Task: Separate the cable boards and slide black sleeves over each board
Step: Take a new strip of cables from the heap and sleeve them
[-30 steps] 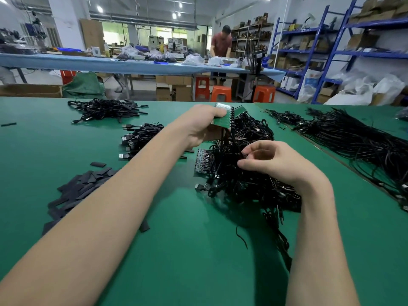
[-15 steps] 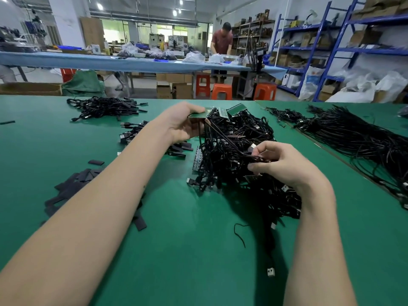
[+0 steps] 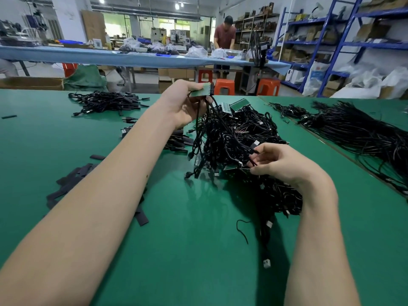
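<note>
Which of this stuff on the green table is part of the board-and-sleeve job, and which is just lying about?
In the job:
green board in left hand
cable pile, held by right hand
black sleeves

Lying about:
far cable bundle
long cables
orange stools

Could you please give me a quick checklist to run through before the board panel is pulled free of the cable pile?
1. Left hand grips the green board panel, raised above the pile: ok.
2. Right hand pinches cables at the pile's near side to hold them back: ok.
3. Panel's cables free of the tangled cable pile: not ok, several strands run straight down into it.
4. Black sleeves within reach on the green table, left of the pile: ok.
5. Break lines between the boards intact: cannot tell, the panel is too small and blurred.
</note>
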Tool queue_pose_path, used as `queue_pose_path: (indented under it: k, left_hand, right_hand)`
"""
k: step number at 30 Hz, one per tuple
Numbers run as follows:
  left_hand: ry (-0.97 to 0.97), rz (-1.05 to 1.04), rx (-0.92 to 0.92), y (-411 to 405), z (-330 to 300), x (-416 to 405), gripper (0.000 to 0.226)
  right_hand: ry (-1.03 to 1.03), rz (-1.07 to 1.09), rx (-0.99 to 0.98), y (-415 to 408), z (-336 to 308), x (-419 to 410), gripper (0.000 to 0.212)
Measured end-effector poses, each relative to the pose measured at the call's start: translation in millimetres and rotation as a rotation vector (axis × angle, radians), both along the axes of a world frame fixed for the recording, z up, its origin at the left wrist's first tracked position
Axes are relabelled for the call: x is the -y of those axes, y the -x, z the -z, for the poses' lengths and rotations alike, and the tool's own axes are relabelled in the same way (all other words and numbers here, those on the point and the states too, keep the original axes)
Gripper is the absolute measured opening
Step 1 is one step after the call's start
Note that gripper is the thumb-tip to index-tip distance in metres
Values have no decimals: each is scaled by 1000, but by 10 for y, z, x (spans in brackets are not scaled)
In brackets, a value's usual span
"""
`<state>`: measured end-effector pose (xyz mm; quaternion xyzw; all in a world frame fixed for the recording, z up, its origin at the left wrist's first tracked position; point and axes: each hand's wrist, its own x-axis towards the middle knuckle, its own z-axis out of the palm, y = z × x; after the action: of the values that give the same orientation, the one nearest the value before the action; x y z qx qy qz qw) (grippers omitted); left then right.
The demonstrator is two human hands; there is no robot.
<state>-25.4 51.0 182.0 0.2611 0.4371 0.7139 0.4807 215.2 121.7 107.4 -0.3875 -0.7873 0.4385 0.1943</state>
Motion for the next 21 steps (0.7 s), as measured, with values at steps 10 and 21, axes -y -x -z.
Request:
queue_pose_path:
  k: [10, 21]
  left_hand:
    - [14, -3, 60, 21, 47, -23, 5]
    - [164, 107, -136, 76, 147, 32, 8]
  right_hand:
    - [-102, -96, 220, -37, -2, 27, 21]
    - [27, -71, 171, -53, 20, -14, 10]
